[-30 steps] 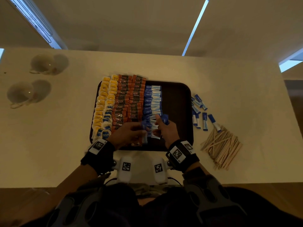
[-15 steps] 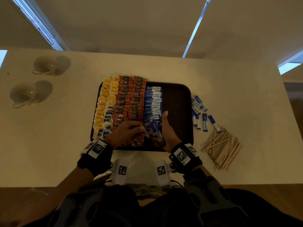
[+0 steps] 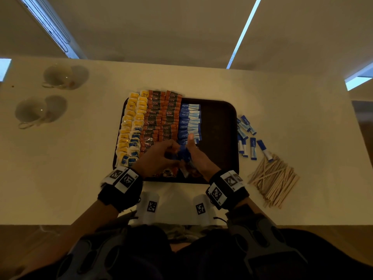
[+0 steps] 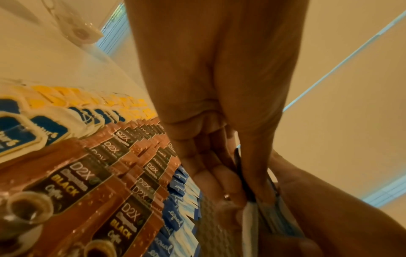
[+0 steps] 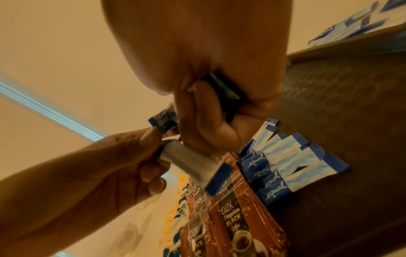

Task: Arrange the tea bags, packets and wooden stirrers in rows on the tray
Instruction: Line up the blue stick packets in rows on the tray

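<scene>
Pale table [image 3: 282, 110] under dim ceiling light. Dark tray [image 3: 220, 126]: tea bags [image 3: 131, 126], coffee packets [image 3: 159, 118], blue packet row [image 3: 189, 122] filled left to right; right part bare. Loose blue packets [image 3: 247, 138] and stirrers [image 3: 274, 178] lie right of tray, nearer right hand. Right hand [image 3: 201, 160] clamps blue bundle [image 3: 184, 154], long axis across row. Left hand [image 3: 159, 160] pinches one packet [image 5: 193, 165] from it, just before row's near end.
</scene>
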`<state>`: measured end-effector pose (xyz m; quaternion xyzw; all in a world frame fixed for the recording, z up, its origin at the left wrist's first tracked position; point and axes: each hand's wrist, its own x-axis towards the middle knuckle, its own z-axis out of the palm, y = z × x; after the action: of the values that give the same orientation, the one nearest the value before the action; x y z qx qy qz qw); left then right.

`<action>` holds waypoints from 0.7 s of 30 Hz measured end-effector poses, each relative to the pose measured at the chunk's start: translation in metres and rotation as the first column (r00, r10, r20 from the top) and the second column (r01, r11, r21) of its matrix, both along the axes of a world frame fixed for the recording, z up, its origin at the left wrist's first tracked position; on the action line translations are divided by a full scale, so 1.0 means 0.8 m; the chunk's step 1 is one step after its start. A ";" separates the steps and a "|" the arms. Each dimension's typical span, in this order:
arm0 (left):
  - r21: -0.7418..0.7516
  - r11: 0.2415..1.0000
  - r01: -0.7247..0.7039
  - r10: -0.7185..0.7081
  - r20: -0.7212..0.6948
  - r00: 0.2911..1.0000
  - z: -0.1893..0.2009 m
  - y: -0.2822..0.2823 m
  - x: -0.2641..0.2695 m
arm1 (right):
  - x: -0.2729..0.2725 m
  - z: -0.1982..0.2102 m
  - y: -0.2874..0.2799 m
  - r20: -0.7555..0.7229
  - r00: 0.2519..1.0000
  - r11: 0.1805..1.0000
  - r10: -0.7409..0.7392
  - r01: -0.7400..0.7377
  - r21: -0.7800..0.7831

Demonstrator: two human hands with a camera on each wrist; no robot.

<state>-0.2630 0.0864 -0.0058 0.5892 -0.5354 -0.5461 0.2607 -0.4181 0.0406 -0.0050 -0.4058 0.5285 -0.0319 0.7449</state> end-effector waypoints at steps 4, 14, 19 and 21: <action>-0.019 0.992 -0.129 0.128 -0.032 0.991 -0.003 0.001 -0.009 | 0.000 0.032 0.006 0.082 0.996 0.999 -0.026 0.029 -0.039; 0.048 0.983 -0.179 0.185 -0.192 0.964 -0.003 0.007 0.005 | -0.008 -0.023 0.006 -0.113 0.994 0.997 0.012 -0.020 -0.068; 0.068 0.994 -0.085 0.100 -0.267 0.959 -0.003 0.009 0.016 | -0.010 -0.033 0.000 -0.082 0.997 0.995 -0.012 0.004 -0.098; 0.083 0.994 -0.066 0.087 -0.286 0.954 -0.002 0.009 0.020 | -0.009 -0.028 -0.001 -0.104 0.995 0.995 0.011 -0.022 -0.097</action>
<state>-0.2470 0.0939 -0.0076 0.5325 -0.4482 -0.6348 0.3355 -0.4254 0.0399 -0.0273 -0.4473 0.5606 -0.0307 0.6962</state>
